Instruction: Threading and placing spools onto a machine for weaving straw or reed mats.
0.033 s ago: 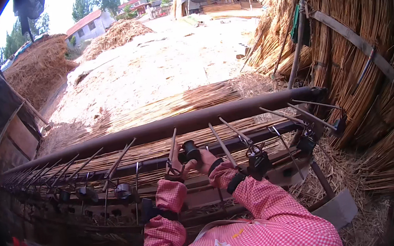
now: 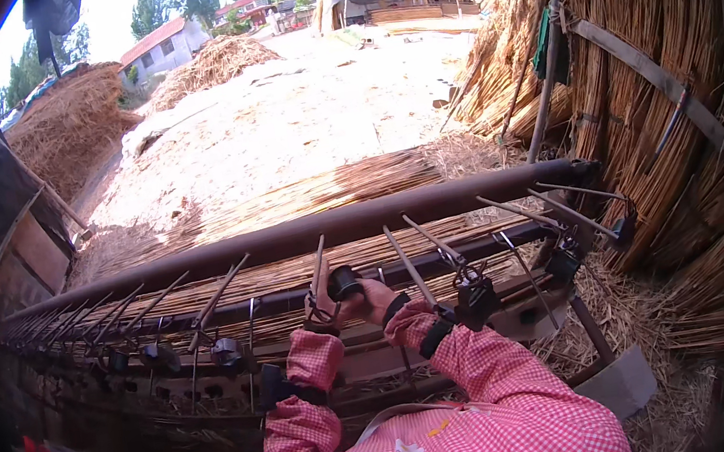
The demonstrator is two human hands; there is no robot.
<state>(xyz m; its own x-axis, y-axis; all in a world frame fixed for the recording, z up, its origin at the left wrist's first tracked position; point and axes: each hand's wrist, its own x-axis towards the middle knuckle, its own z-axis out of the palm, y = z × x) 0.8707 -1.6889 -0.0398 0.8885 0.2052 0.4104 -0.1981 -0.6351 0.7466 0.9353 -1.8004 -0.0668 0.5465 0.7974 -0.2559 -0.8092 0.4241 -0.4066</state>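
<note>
A black spool (image 2: pixel 345 281) with flared ends is held in front of me, just below the thick brown bar. My right hand (image 2: pixel 378 297) grips it from the right, fingers bent around its lower end. My left hand (image 2: pixel 320 297) is close against its left side, next to a thin metal rod (image 2: pixel 318 264) that slants down from the bar. The left fingers are bent and partly hidden by the rod, and what they grip cannot be made out. Dark wire holders hang from neighbouring rods, one with a black block-like piece (image 2: pixel 476 298) to the right.
The long brown bar (image 2: pixel 291 240) crosses in front of me, with a row of rods along it. Reed stalks (image 2: pixel 286 201) lie beyond and beneath it. Tall reed bundles (image 2: pixel 656 96) stand at the right behind a pole (image 2: pixel 551 78). A straw heap (image 2: pixel 74 122) rises at the left.
The black spool has tipped and shifted slightly left and down in my fingers. Both hands have otherwise stayed in nearly the same place.
</note>
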